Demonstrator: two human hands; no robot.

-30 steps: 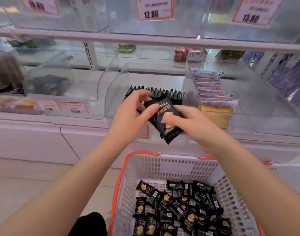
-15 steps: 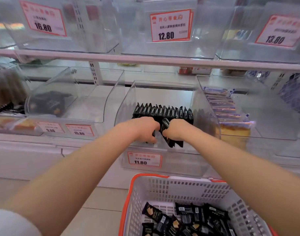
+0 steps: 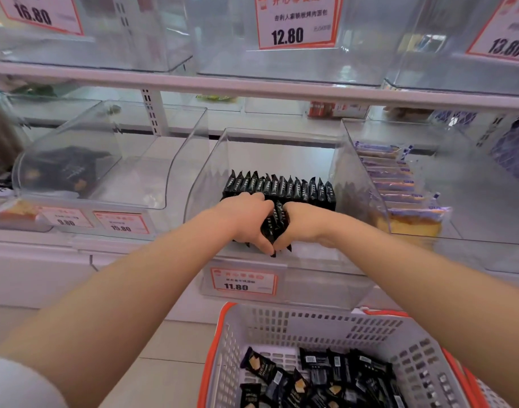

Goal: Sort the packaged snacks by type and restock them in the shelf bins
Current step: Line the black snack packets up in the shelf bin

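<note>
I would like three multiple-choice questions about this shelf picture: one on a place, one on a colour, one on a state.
1. Where are the two hands working?
A. in the clear plastic bin with the 11.80 price tag
B. in the white basket
C. on the upper shelf

2. What colour is the rim of the white slotted plastic basket?
A. blue
B. orange-red
C. green

3. What is the state of the hands?
A. both open and idle
B. both gripping a bunch of black snack packets
C. one holding a price tag

Answers:
1 A: the left hand and right hand are inside the clear plastic bin, above the 11.80 price tag.
2 B: the white slotted plastic basket has an orange-red edge.
3 B: the black snack packets are squeezed between both hands, in front of the standing row of black packets.
</note>
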